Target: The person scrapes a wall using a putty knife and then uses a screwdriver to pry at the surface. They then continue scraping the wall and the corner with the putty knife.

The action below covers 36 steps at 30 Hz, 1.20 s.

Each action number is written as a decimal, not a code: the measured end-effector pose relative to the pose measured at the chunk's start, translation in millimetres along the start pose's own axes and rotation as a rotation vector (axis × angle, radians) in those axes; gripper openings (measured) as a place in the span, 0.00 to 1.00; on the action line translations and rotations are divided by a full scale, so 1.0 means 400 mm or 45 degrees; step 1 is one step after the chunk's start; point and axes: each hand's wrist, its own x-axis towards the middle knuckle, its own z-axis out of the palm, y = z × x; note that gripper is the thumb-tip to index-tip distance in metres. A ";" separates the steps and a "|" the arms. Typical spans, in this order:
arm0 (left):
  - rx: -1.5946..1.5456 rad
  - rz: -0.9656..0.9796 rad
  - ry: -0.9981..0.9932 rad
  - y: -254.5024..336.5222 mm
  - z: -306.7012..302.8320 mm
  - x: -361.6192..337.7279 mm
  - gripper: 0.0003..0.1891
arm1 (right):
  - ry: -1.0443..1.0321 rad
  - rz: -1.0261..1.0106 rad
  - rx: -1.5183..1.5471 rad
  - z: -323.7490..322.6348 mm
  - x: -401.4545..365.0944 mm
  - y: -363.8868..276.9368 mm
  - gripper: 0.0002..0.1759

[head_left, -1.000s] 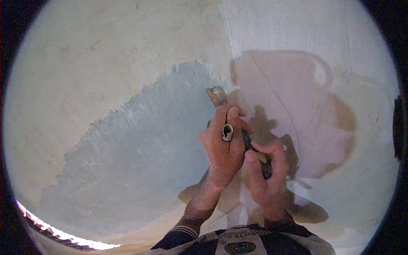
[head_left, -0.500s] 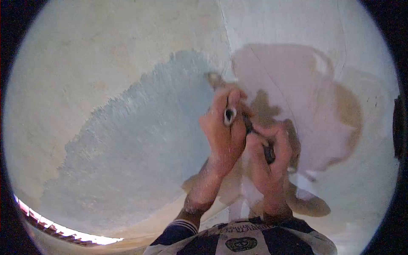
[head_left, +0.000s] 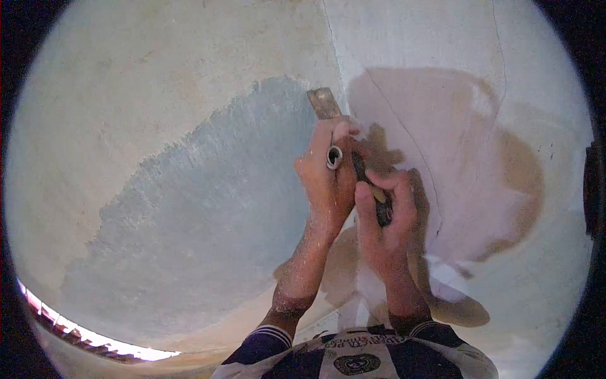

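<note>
My left hand (head_left: pixel 329 170) is closed around a tool with a pale round tube end (head_left: pixel 334 156) showing at the fist. A flat, brownish, scraper-like blade (head_left: pixel 323 103) sticks out beyond the fingers; whether it joins the tube is hidden. Just lower and to the right, my right hand (head_left: pixel 391 221) is curled round a dark object (head_left: pixel 383 211) with a yellowish strip. A dark length (head_left: pixel 360 167) runs between the two hands, so both may be on one tool. Pale dust speckles the left forearm.
Around the hands spreads a plastered wall (head_left: pixel 189 82) with a grey-blue coated patch (head_left: pixel 208 215) at left. Thin cracks (head_left: pixel 404 123) cross the pinkish area at right. A bright gap (head_left: pixel 95 338) lies at lower left, and a dark object (head_left: pixel 591 189) at the right edge.
Both hands have shifted slightly left, the right hand more and a little upward. More of the flat brownish blade now shows above the left fingers.
</note>
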 end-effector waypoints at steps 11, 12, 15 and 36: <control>0.022 -0.043 0.063 0.004 -0.002 -0.005 0.13 | -0.053 0.001 0.004 -0.018 -0.022 -0.013 0.11; 0.022 -0.019 0.081 -0.018 0.003 0.010 0.13 | -0.062 0.005 0.002 -0.016 -0.017 -0.013 0.11; -0.017 -0.042 0.043 -0.009 -0.003 0.016 0.13 | -0.033 -0.060 -0.085 0.010 0.031 -0.036 0.11; -0.184 -0.180 0.049 0.029 -0.011 0.014 0.16 | -0.049 -0.043 -0.077 -0.036 -0.010 -0.048 0.12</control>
